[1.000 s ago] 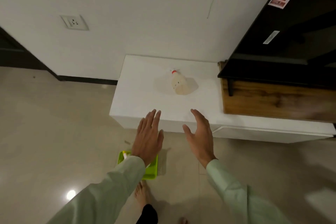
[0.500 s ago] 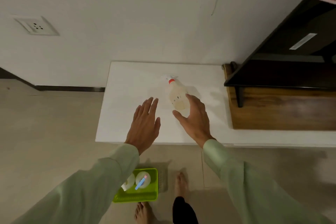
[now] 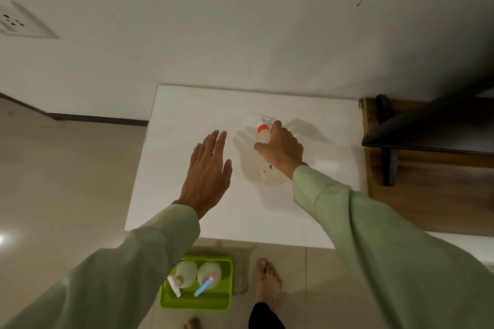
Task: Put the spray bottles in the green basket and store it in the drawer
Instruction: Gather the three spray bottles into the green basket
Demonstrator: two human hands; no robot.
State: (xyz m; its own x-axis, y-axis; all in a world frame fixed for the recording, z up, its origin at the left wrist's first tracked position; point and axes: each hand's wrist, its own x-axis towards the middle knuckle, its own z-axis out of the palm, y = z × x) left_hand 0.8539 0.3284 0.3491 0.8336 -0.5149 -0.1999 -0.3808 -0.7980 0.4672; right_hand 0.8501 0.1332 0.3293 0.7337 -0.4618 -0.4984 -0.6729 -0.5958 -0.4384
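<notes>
Bottle on cabinet top; basket on floor before it, apparently holding 2 bottles.

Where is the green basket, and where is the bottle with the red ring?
green basket (image 3: 196, 302): head view, its near wall.
bottle with the red ring (image 3: 272, 177): head view, its lower body.
</notes>
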